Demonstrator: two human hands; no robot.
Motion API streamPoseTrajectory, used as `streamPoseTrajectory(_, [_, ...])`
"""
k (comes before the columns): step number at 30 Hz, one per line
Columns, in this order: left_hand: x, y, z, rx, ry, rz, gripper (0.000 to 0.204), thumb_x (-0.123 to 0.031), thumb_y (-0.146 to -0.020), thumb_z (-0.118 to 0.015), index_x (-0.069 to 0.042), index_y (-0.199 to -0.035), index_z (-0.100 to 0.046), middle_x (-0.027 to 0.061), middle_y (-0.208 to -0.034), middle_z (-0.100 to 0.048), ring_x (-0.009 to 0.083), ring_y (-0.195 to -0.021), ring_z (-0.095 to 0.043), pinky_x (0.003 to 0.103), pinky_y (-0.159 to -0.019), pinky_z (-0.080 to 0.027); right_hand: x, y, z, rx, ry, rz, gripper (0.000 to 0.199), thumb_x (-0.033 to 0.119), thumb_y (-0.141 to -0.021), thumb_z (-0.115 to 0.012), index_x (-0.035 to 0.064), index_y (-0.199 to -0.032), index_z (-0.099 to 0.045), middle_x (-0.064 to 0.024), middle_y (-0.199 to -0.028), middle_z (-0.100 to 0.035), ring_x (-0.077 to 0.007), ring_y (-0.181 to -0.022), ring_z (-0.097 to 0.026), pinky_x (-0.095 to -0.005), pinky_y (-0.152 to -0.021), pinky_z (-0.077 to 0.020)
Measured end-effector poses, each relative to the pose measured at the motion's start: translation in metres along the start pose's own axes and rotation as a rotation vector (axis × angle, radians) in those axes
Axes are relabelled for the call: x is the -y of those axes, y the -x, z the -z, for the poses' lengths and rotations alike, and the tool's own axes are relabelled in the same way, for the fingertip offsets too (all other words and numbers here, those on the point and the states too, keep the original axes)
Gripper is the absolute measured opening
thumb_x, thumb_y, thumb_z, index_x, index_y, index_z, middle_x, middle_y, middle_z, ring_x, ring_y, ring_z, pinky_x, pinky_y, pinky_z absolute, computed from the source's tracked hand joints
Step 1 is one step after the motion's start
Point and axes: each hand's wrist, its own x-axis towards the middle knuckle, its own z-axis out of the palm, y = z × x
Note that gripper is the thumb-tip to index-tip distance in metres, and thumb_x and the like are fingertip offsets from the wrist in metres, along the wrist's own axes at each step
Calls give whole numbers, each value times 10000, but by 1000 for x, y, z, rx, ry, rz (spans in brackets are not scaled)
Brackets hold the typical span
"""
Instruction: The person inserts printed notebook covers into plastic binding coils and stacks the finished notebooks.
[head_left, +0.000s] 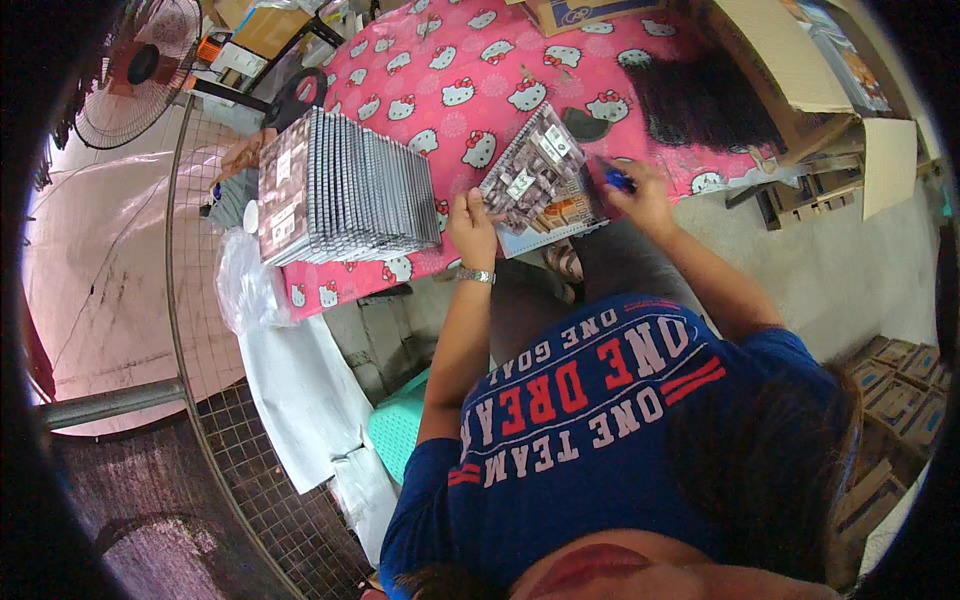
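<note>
A spiral-bound notebook with a brown photo-patterned cover lies tilted at the table's near edge, partly over my lap. A second colourful cover with a food picture shows beneath it. My left hand, a metal watch on its wrist, grips the notebook's left edge. At the notebook's right side, my right hand is closed around a small blue object, whose kind I cannot make out. To the left stands a tall stack of spiral-bound notebooks, leaning and fanned, wire bindings showing.
A pink cartoon-cat cloth covers the table. On it lie a black patch and a small grey-green item. An open cardboard box stands far right. A fan, plastic bag and green stool are left.
</note>
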Motion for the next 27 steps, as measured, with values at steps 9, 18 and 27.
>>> streamPoseTrajectory(9, [-15,17,-9,-111,105,-109,126,-118,-899,-656,-2,-946,-636,44,-702,-597,95,-576,-559,257,-530,-459,113,-7,-36,239,-100,381,537,224,-696,-750,67,-1193,-619,-138,-1081,-581,-325,-989,-593,-405,-886,-486])
streamPoseTrajectory(18, [-2,17,-1,-105,-138,-303,163,25,-817,-577,10,-948,-672,89,-724,-637,157,-638,-573,305,-604,-467,122,-15,-38,289,8,458,516,263,-719,-719,37,-1172,-624,-143,-1069,-595,-331,-1016,-581,-414,-892,-483])
streamPoseTrajectory(27, [-33,15,2,-73,-166,-366,219,12,-804,-629,-7,-1013,-691,115,-835,-681,176,-641,-618,310,-583,-479,121,-24,-31,782,-1160,-687,448,225,-825,-690,51,-1227,-598,-94,-995,-671,-273,-822,-663,-394,-756,-545])
